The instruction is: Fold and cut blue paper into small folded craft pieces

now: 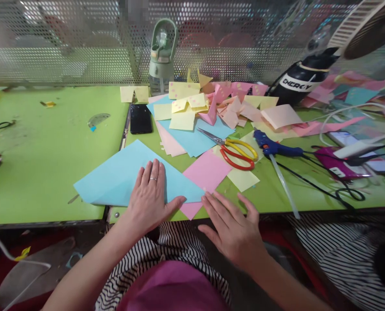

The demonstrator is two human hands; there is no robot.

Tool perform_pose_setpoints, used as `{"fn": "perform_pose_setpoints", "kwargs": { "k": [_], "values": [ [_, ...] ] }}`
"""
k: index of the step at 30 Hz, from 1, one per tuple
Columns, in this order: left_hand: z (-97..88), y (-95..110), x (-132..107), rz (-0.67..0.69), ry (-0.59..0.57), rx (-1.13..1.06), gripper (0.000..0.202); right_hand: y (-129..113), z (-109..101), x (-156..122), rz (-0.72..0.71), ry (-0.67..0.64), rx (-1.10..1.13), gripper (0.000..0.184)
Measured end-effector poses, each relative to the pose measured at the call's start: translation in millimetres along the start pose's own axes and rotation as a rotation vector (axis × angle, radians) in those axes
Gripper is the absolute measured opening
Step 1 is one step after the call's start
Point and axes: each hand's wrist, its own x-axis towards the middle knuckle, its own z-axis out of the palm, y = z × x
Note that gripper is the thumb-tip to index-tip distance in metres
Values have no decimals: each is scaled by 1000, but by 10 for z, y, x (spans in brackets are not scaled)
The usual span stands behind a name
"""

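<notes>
A light blue paper [118, 175] folded into a triangle lies at the near edge of the green table [43, 160]. My left hand [149, 196] rests flat on it with fingers stretched out, a ring on one finger. My right hand [233, 226] is open too, its fingertips at the triangle's right tip, beside a pink square sheet [205, 172]. Neither hand holds anything.
Orange and yellow scissors [239, 153] and a blue glue gun [275, 147] lie right of the sheets. A black phone [140, 119], a green bottle [162, 56] and a pile of coloured paper pieces [218, 103] sit further back. Cables and a black bottle [301, 80] are at right.
</notes>
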Motion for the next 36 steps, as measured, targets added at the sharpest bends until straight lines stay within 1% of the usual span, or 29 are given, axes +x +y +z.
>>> {"fn": "perform_pose_setpoints", "kwargs": {
  "k": [5,10,12,14,17,21,25,28,31,33,36],
  "values": [
    [12,-9,-8,3,25,-1,102,-57,15,-177,115,41,-19,45],
    [27,-7,-23,17,46,12,98,-13,16,-320,184,77,-8,46],
    [28,-8,-29,24,45,21,98,8,0,-332,209,94,-7,46],
    [29,-9,-33,30,41,26,98,2,-8,-289,224,93,-10,49],
    [28,-7,-30,26,32,23,99,-57,17,-134,196,76,11,55],
    [13,6,-13,4,15,4,100,-153,102,63,118,48,106,53],
    [-40,21,11,-6,-10,-27,100,-174,165,98,92,38,128,56],
    [-85,5,27,-10,-37,-48,101,-153,187,92,39,38,90,67],
    [-108,-65,7,-15,-67,-55,103,-134,212,104,19,30,86,74],
    [-112,-146,-46,-21,-72,-51,104,-123,241,107,18,31,102,74],
    [-121,-284,-173,-34,-52,-45,106,-113,304,97,32,81,108,72]
  ]
}}
